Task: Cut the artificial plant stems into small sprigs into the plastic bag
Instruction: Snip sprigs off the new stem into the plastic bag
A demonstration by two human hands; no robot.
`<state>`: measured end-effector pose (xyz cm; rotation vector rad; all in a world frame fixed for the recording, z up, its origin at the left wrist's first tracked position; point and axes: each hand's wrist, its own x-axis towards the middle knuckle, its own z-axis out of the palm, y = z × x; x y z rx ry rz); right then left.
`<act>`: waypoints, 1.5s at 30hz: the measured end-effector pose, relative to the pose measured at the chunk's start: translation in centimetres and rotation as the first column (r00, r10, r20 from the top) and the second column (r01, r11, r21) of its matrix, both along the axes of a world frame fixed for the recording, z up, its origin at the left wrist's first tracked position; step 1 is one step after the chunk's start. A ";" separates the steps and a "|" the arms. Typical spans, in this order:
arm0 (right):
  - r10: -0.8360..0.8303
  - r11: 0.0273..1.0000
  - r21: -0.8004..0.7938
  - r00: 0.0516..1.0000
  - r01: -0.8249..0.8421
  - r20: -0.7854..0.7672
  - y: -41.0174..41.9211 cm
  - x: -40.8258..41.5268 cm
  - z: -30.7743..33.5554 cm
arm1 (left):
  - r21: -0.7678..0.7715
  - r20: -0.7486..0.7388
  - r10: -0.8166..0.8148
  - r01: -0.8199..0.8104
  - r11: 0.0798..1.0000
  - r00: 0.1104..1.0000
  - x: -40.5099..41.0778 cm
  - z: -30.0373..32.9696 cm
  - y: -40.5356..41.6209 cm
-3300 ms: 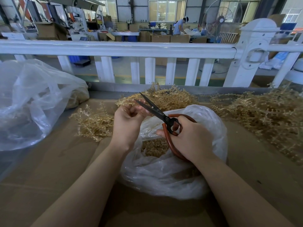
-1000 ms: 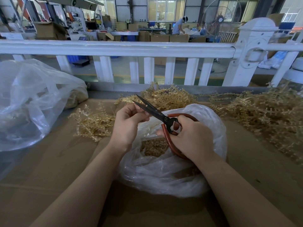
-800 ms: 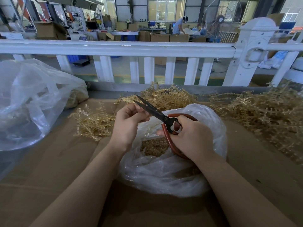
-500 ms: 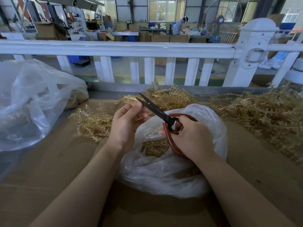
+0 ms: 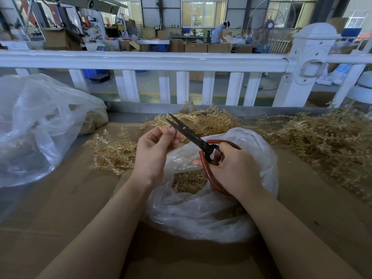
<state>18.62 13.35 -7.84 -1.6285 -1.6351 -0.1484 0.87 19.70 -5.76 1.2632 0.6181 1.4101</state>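
Note:
My right hand (image 5: pixel 235 170) grips the red handles of black-bladed scissors (image 5: pixel 187 132) above a clear plastic bag (image 5: pixel 201 216). The blades stand slightly apart and point up and to the left. My left hand (image 5: pixel 155 152) has its fingertips pinched together right beside the blades; what they hold is too small to make out. Cut tan sprigs (image 5: pixel 189 181) lie inside the bag's open mouth. Uncut tan plant stems are heaped behind the bag (image 5: pixel 203 119), to its left (image 5: pixel 112 152) and to its right (image 5: pixel 326 146).
A large clear bag (image 5: pixel 38 125) with some tan material sits at the left. The work surface is brown cardboard (image 5: pixel 66 206). A white railing (image 5: pixel 153 61) runs along the far edge, with a workshop and a distant person behind it.
The scissor blades opened and closed near my left fingertips, and my left fingers shifted slightly upward along the blades. The bag and the piles stayed put.

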 end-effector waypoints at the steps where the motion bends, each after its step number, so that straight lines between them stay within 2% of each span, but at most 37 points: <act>1: -0.016 1.000 0.000 1.000 0.016 0.012 0.0 0.0 0.0 | 0.008 -0.009 0.009 -0.009 1.000 1.000 0.0 0.0 0.0; 6: -0.066 0.998 -0.019 0.995 0.067 0.071 0.0 0.2 0.0 | 0.074 -0.089 0.034 -0.027 0.997 0.995 0.0 -0.4 0.0; 13: -0.049 0.998 -0.023 0.995 0.051 0.085 -0.1 0.0 0.2 | 0.055 -0.072 0.028 -0.024 0.998 0.997 -0.1 -0.3 0.0; 24: -0.091 0.994 0.073 0.990 0.084 0.107 -0.5 -0.3 0.5 | 0.031 -0.053 0.040 -0.038 0.999 0.998 0.0 0.1 -0.4; 30: -0.036 0.999 -0.002 0.997 0.036 0.069 -0.3 0.0 0.1 | 0.067 -0.086 0.074 -0.069 0.995 0.994 0.1 0.1 -0.5; 45: -0.051 0.997 0.055 0.994 0.045 0.101 -0.5 0.0 0.5 | 0.127 -0.143 0.144 -0.126 0.984 0.979 0.1 0.0 -0.3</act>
